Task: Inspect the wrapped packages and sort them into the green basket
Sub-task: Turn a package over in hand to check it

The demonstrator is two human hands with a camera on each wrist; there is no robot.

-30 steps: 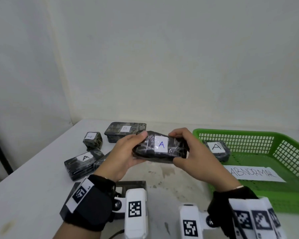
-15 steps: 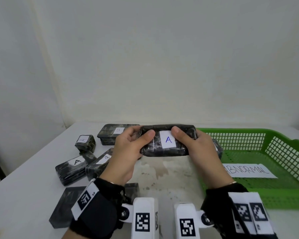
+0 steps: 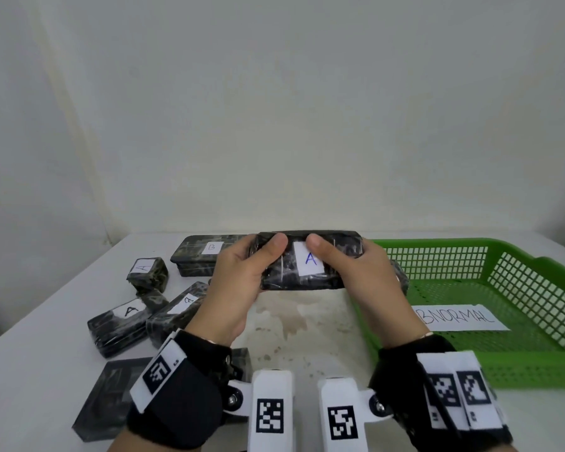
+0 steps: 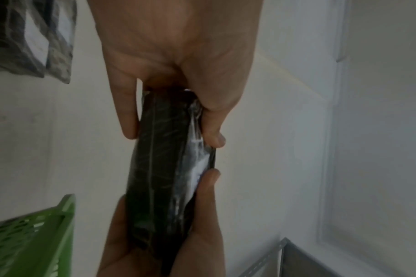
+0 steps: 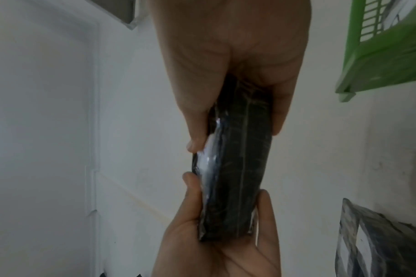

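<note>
Black shrink-wrap all over the left side of the white counter [image 3: 40, 360]: a small cube-like package marked A [image 3: 147, 272] sits toward the far left corner, and behind it to the right a long flat package marked B [image 3: 206, 256] lies close to the far edge. Nearer in, two oblong packages lie side by side and touching, one marked A [image 3: 119, 322], the other [image 3: 177, 309] with a label I can't quite read. By the near edge a flat dark package [image 3: 106, 399] lies partly under the left wristband.

Now the middle. The left hand [image 3: 238, 288] has its grip on the left end of the held package [image 3: 307, 265], thumb on the top face and fingers behind. The package is up off the counter, level, above the middle of the surface, its white label with a blue A [image 3: 310, 259] facing the camera. From the left wrist view the package [image 4: 164, 178] shows edge-on, thumb on one face and fingers on the other.

The right hand [image 3: 366, 282] takes the right end with the same clasp, its thumb touching the label's upper corner; the right wrist view shows that pinch too, on the package [image 5: 238, 165].

On the right side of the counter stands the green basket [image 3: 535, 370], a paper sheet lettered "BNORMAL" [image 3: 457, 318] on its floor, its first letter hidden. Another wrapped package [image 3: 402, 278] peeks out behind the right hand at the basket's left rim.
</note>
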